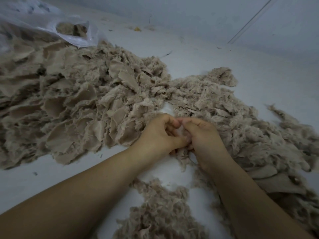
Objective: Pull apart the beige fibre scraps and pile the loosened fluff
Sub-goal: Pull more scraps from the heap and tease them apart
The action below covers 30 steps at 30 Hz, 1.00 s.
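A big heap of beige fibre scraps covers the left and middle of the white surface. Loosened fluff spreads to the right of it, and a smaller clump of fluff lies near the bottom between my forearms. My left hand and my right hand meet at the centre, fingers curled, fingertips touching. Between them they pinch a small beige scrap, most of it hidden by the fingers; frayed threads hang below the hands.
A clear plastic bag with more beige scraps inside lies at the upper left. The white surface runs back to a pale wall with a thin diagonal line. Small bits of debris dot the far surface.
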Each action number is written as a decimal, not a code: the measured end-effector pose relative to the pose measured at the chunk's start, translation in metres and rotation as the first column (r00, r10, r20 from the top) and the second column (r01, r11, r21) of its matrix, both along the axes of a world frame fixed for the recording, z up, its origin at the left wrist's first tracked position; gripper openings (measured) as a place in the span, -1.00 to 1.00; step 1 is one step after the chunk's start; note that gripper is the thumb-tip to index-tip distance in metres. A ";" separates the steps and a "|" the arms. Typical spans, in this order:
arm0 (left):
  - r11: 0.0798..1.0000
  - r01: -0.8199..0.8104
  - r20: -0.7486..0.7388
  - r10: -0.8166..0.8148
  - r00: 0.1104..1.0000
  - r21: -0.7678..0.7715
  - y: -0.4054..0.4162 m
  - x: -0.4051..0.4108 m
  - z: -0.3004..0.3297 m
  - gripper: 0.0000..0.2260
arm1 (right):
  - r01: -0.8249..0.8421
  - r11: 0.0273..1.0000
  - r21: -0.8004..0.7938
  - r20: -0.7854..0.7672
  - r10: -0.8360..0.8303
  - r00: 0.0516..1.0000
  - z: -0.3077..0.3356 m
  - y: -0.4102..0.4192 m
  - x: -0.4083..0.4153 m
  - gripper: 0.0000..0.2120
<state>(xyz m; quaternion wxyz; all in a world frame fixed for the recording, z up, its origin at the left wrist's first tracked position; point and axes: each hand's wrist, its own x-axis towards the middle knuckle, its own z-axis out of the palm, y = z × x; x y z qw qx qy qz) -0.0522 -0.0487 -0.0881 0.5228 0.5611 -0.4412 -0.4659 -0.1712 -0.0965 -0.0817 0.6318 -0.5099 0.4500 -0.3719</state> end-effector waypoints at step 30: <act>0.995 -0.030 -0.208 0.011 0.978 -0.091 0.007 0.008 0.005 -0.81 | 0.101 0.990 -0.100 -0.191 -0.119 0.974 -0.004 -0.003 0.004 -0.63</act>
